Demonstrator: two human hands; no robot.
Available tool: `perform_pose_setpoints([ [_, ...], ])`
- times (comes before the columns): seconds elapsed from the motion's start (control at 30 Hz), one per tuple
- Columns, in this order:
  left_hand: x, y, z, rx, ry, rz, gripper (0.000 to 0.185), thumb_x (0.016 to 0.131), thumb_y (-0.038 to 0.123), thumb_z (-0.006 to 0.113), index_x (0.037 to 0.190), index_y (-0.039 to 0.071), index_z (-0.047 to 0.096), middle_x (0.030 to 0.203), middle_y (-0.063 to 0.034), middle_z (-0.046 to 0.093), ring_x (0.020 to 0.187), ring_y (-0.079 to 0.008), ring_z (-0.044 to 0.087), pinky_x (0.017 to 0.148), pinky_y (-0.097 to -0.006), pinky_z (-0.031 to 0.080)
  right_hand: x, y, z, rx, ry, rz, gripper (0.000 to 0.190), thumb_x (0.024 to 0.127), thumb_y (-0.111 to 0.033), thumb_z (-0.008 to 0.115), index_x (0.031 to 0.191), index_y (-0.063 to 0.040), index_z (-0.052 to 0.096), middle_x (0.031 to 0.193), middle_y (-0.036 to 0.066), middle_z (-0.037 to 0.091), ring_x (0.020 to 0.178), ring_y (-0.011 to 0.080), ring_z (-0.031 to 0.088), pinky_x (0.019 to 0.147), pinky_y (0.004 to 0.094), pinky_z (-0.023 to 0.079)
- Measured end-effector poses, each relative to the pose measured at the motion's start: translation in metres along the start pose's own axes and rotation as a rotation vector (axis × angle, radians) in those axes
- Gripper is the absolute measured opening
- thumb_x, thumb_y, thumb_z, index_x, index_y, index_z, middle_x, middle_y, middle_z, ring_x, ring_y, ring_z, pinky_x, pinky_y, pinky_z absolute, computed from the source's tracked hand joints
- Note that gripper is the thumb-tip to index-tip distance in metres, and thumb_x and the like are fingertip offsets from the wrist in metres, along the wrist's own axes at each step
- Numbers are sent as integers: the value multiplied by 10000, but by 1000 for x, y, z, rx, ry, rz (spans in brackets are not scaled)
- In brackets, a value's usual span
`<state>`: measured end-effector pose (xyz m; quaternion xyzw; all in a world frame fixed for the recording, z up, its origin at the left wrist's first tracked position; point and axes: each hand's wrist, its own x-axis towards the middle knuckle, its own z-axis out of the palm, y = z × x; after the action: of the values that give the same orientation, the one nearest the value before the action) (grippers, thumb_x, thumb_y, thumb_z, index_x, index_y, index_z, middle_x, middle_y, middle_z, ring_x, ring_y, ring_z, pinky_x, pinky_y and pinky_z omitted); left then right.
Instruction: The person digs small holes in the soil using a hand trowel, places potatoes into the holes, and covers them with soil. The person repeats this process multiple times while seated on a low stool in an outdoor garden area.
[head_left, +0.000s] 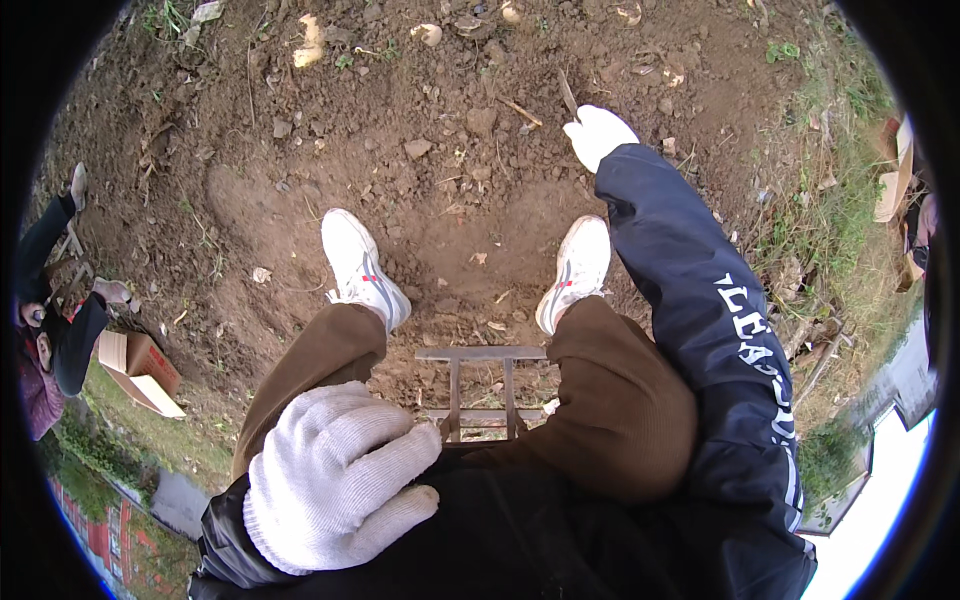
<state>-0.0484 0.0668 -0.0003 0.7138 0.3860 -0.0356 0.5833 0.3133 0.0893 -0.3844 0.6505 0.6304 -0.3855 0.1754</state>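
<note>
My right hand (602, 138), in a pale glove, reaches down over loose brown soil (480, 161). From its closed fingers a narrow blade-like tool (568, 95) points away from me; the glove hides its handle. A short stick (523, 112) lies just left of the tool. My left hand (341, 480), in a white knit glove, rests over my left thigh near my lap and holds nothing visible. Its thumb and forefinger are apart. Between my legs show the legs and crossbars of a low stool (480, 352).
Pale lumps (308, 43) and a rounded pale piece (427, 34) lie on the far soil. At left, a seated person (60, 345) is near an open cardboard box (142, 367). More cardboard (892, 180) stands beside another person at right. Grass (832, 217) borders the soil.
</note>
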Motion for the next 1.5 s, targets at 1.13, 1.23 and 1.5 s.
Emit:
perform_pose_setpoints([
  [1.13, -10, -5, 2, -6, -57, 40, 438, 830, 265, 834, 1176, 25, 711, 1139, -140, 676, 994, -358, 688, 931, -485, 548, -21, 8, 5, 826, -253, 271, 532, 1034, -324, 670, 1449, -19, 538, 794, 50, 640, 510, 155, 571, 439, 341, 406],
  [1.23, -9, -3, 2, 13, -43, 45, 432, 834, 266, 833, 1172, 26, 711, 1136, -140, 676, 994, -359, 687, 934, -485, 546, -20, 4, 16, 862, -280, 381, 543, 1031, -323, 667, 1464, -25, 532, 788, 45, 635, 505, 159, 574, 438, 344, 420],
  [1.5, -7, -1, 1, -7, -70, 26, 429, 832, 272, 836, 1166, 32, 714, 1134, -141, 678, 999, -365, 685, 944, -479, 541, -19, 19, 25, 538, -422, 53, 348, 1035, -356, 652, 1172, -38, 688, 938, 112, 713, 816, 274, 707, 703, 419, 560],
])
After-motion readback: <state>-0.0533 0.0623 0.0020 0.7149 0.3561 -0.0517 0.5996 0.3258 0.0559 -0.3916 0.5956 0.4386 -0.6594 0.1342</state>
